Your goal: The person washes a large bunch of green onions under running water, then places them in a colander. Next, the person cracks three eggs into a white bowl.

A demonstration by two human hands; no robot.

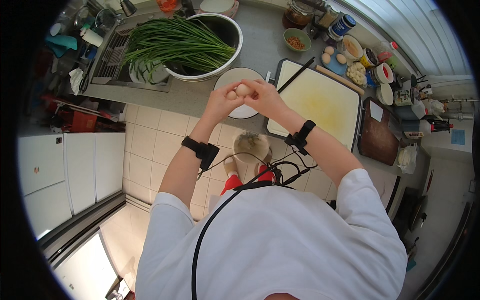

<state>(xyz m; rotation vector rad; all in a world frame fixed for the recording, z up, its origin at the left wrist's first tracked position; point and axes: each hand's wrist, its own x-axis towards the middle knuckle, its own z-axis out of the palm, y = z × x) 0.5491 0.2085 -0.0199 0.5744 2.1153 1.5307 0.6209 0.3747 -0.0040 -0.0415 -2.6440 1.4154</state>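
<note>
My left hand (pixel 220 100) grips a pale egg (pixel 231 95) in its fingers. Right beside it, my right hand (pixel 265 96) holds another egg (pixel 243 90), and the two eggs seem to touch. Both hands are above a white dish with a dark rim (pixel 240 112), which lies near the counter's front edge. My fingers partly cover the eggs and the dish. To the right of the dish is a cream cutting board (pixel 318 101) with a yellowish stain, and a pair of black chopsticks (pixel 296 74) rests across its corner.
A steel basin (pixel 234 33) of long green leafy stalks (pixel 183 45) stands behind, partly over the sink. Several eggs (pixel 327 57) sit on a blue plate (pixel 335 68). A green bowl (pixel 307 43), a rolling pin (pixel 339 79) and jars line the back. A bin (pixel 249 148) stands between my feet.
</note>
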